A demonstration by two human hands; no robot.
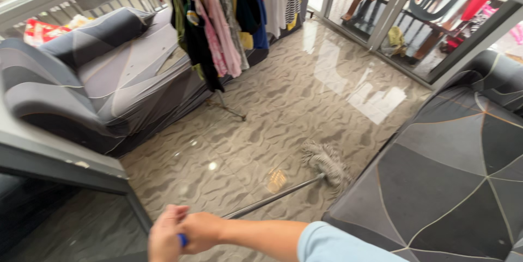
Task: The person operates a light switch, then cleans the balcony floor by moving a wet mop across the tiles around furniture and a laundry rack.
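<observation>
Both hands are wrapped shut around the top end of a mop handle (272, 198) at the bottom of the view. The right hand (202, 232) comes in from the right on a bare forearm with a light blue sleeve (332, 245), and its grip is closed tight on the blue end cap of the handle. The left hand (163, 237) is curled in just beside it, touching it, also closed on the handle (its fingers are partly cut off by the frame edge).

From there the metal handle slants up and to the right across the shiny patterned tile floor (305, 98) to the stringy grey mop head (327, 164), which lies on the floor right up against the front edge of a dark grey sofa (457, 175) on the right.

Further out there's another grey sofa (109, 82) on the left, and a rack of hanging clothes (218, 17) standing just in front of it.
</observation>
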